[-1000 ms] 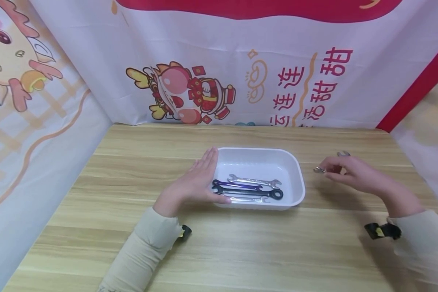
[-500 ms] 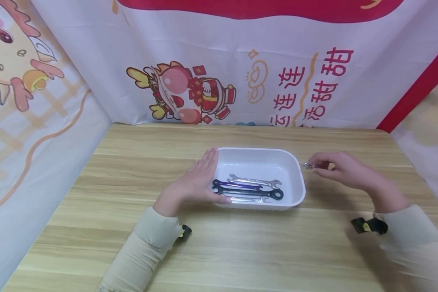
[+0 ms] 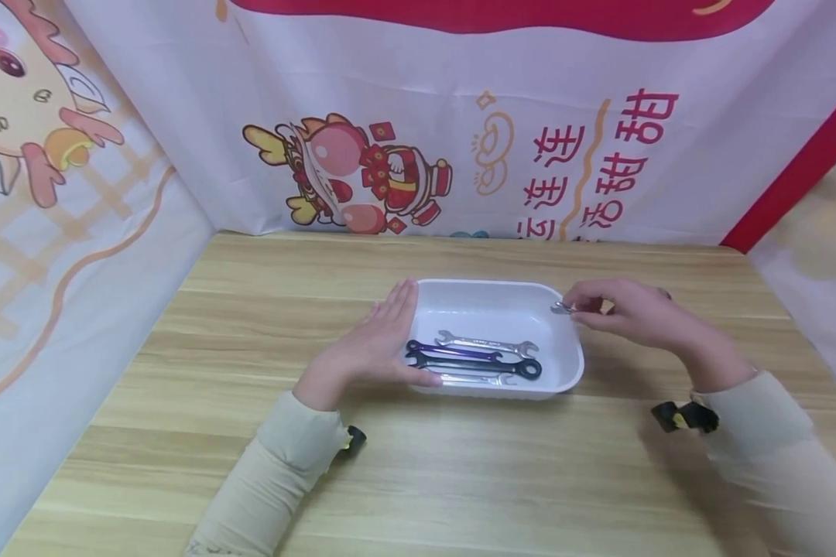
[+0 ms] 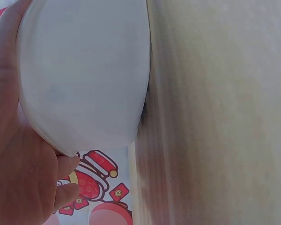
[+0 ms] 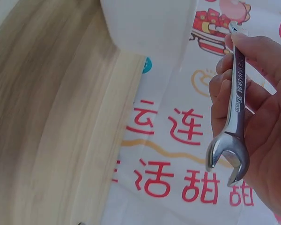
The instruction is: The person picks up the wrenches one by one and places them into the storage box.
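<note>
A white plastic tray (image 3: 508, 298) stands on the wooden table, holding several wrenches: a silver one (image 3: 488, 343), a purple one (image 3: 460, 353), a black one (image 3: 481, 365) and another silver one partly under the left thumb. My left hand (image 3: 369, 344) rests against the tray's left end, fingers straight along the rim and thumb over the front edge. Over the tray's right rim, my right hand (image 3: 627, 309) pinches a silver wrench (image 5: 236, 103) between thumb and fingers. Its open-ended head (image 5: 228, 154) shows in the right wrist view; most of it is hidden in the head view.
The light wooden table (image 3: 460, 480) extends around the tray. A white cloth (image 3: 529, 70) with red lettering and cartoon figures hangs behind its far edge. Another printed cloth (image 3: 146, 271) lines the left side.
My right hand has moved left with the silver wrench, from right of the tray to over its right rim. The left hand and the tray stay in place.
</note>
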Available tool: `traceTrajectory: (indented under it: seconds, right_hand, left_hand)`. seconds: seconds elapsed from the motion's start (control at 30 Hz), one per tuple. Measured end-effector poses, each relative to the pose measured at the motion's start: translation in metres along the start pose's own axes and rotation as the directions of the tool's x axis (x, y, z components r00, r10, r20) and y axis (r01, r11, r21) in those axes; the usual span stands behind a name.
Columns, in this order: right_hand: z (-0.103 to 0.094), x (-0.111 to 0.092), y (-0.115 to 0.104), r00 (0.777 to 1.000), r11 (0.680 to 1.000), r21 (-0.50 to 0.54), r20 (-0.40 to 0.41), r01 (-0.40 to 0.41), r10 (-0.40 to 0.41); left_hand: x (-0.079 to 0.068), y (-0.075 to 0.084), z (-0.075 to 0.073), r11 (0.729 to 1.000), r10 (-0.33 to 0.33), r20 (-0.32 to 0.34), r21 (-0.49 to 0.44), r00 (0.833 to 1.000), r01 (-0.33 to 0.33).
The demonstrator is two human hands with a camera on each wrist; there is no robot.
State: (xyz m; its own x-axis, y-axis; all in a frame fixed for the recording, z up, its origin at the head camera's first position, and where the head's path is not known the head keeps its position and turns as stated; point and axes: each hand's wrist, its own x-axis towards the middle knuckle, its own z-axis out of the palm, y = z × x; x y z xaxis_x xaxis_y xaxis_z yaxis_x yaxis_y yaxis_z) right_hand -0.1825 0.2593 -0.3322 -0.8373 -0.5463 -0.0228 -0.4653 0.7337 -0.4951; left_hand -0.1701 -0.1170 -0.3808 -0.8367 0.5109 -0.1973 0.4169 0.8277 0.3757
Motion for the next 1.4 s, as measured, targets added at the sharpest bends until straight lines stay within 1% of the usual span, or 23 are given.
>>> traceTrajectory:
  seconds: [0.2, 0.3, 0.43, 0.57, 0.77, 0.97, 1.17, 1.4]
  right_hand:
    - [0.003, 0.013, -0.012, 1.0, 1.0, 0.014, 0.027, 0.014, -0.014]
    - [0.004, 0.02, -0.018, 0.999, 0.999, 0.007, 0.039, 0.037, -0.037]
    - [0.006, 0.029, -0.024, 0.993, 0.995, -0.005, 0.056, 0.1, -0.1]
    - [0.007, 0.038, -0.029, 0.985, 0.986, -0.003, 0.055, 0.165, -0.165]
    - [0.015, 0.05, -0.034, 0.976, 0.976, 0.031, 0.027, 0.214, -0.215]
    - [0.024, 0.059, -0.037, 0.977, 0.976, 0.048, 0.027, 0.211, -0.212]
    - [0.037, 0.066, -0.035, 0.975, 0.973, 0.084, 0.048, 0.213, -0.218]
    - [0.052, 0.073, -0.027, 0.983, 0.982, 0.117, 0.095, 0.146, -0.157]
  left_hand:
    - [-0.001, 0.001, 0.0, 1.0, -0.001, 0.003, -0.002, 1.0, 0.001]
    - [-0.001, 0.001, 0.0, 1.0, 0.0, 0.002, -0.002, 1.0, 0.0]
    - [0.0, 0.001, -0.001, 1.0, 0.0, 0.003, -0.001, 1.0, 0.0]
    - [0.0, 0.001, -0.002, 1.0, 0.006, -0.003, -0.001, 1.0, -0.006]
    - [0.0, 0.0, -0.002, 1.0, 0.012, -0.002, 0.004, 1.0, -0.012]
    - [-0.001, 0.001, 0.0, 1.0, 0.006, -0.005, 0.003, 1.0, -0.006]
    - [-0.001, 0.001, 0.001, 1.0, 0.007, -0.012, -0.009, 1.0, -0.007]
    - [-0.001, 0.0, 0.0, 1.0, 0.006, -0.011, -0.002, 1.0, -0.006]
